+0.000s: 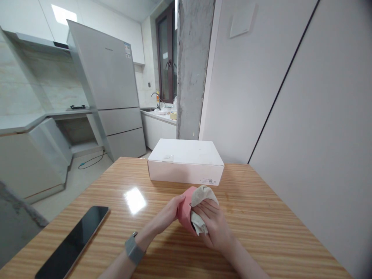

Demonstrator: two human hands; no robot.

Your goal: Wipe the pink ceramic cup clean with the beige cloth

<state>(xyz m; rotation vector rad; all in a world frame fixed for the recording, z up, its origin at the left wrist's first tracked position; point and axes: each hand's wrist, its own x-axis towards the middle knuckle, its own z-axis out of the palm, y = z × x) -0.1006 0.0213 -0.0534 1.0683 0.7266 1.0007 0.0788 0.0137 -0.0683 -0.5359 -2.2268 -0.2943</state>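
Note:
My left hand (174,206) grips the side of a pink cup-like container (184,210), which is tilted with its opening toward the right. A pale grey-beige cloth (204,193) bulges out of that opening. My right hand (213,223) presses on the cloth at the mouth, its fingers bent into the folds and partly hidden. Another part of the cloth hangs out below the fingers. The container's inside is mostly covered by the cloth and my right hand. A grey watch or band (134,249) is on my left wrist.
A closed white box (186,170) stands behind my hands on the wood-grain table (261,221). At the left lies a black phone (74,240). Beyond the table are a fridge (113,77), a sink counter and a concrete column (192,69); a white wall runs along the right.

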